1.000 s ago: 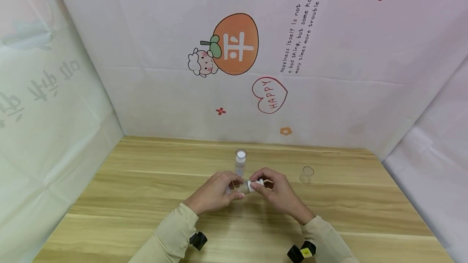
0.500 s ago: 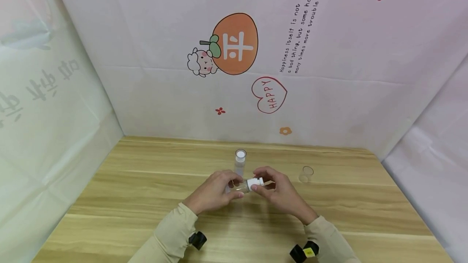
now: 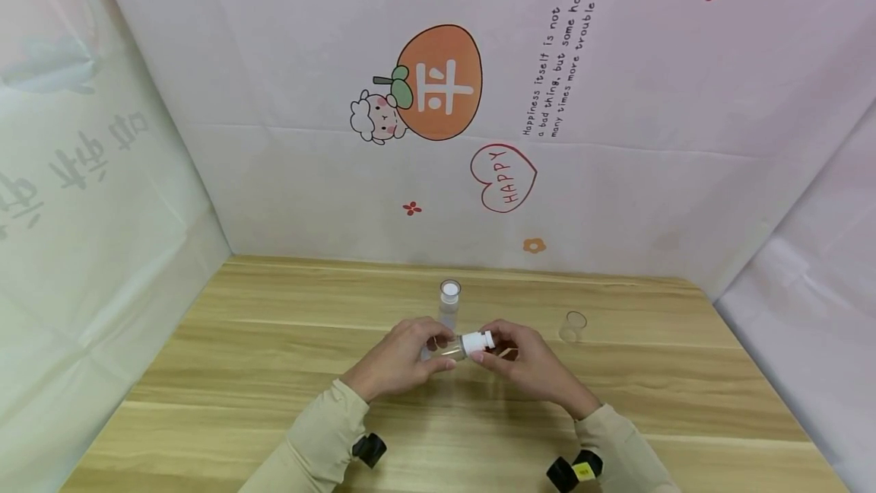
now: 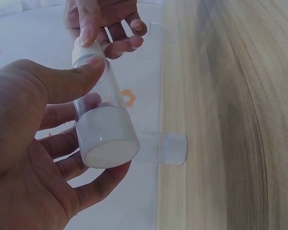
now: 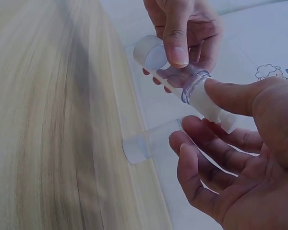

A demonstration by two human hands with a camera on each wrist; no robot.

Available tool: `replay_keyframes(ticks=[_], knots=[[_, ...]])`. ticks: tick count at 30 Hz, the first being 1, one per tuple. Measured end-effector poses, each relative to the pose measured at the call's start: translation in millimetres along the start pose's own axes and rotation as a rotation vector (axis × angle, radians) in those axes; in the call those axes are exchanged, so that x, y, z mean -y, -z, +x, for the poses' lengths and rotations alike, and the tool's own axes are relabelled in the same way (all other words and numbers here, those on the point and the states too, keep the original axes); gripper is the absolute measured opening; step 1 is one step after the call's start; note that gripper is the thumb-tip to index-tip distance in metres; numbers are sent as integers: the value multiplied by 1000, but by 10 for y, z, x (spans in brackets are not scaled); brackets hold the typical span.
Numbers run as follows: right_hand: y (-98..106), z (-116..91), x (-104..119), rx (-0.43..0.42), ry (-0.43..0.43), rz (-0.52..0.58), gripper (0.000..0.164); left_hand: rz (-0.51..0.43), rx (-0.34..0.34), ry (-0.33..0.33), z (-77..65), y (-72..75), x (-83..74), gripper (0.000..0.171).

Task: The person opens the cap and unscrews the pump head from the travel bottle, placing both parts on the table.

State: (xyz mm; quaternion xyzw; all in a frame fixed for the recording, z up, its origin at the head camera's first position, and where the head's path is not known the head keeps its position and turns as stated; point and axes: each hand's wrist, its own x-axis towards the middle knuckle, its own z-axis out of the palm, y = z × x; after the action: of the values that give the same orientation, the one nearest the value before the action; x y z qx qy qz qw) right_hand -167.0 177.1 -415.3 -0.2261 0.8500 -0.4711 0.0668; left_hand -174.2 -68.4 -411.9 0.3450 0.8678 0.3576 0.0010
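A clear bottle (image 3: 450, 351) with a white base (image 4: 109, 136) and a white pump top (image 3: 475, 341) lies tilted sideways between both hands, above the table. My left hand (image 3: 404, 360) grips its clear body, thumb on one side and fingers curled round the other. At the opposite end, my right hand (image 3: 527, 364) pinches the white top, its thumb (image 5: 233, 96) pressed on the collar and its fingers curled beneath. Behind the hands a second clear bottle (image 3: 449, 312) with a white top stands upright, its lower part hidden by the left hand in the head view.
A small clear cap (image 3: 572, 328) stands on the wooden table (image 3: 274, 326) to the right of the hands. A white printed sheet (image 3: 308, 196) rises along the table's back edge, with more sheeting at both sides.
My right hand has moved slightly right and toward me, its forefinger lifting off the white top and going round behind it. The left hand and bottle body stay nearly still.
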Motion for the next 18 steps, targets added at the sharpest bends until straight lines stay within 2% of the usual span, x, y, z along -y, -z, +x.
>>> replay_keyframes(ticks=[10, 18], knots=[[32, 9, 2, 33, 69, 64, 25, 0, 8, 3, 4, -20, -3, 30], [35, 21, 5, 39, 64, 120, 27, 1, 17, 18, 9, -28, -17, 31]])
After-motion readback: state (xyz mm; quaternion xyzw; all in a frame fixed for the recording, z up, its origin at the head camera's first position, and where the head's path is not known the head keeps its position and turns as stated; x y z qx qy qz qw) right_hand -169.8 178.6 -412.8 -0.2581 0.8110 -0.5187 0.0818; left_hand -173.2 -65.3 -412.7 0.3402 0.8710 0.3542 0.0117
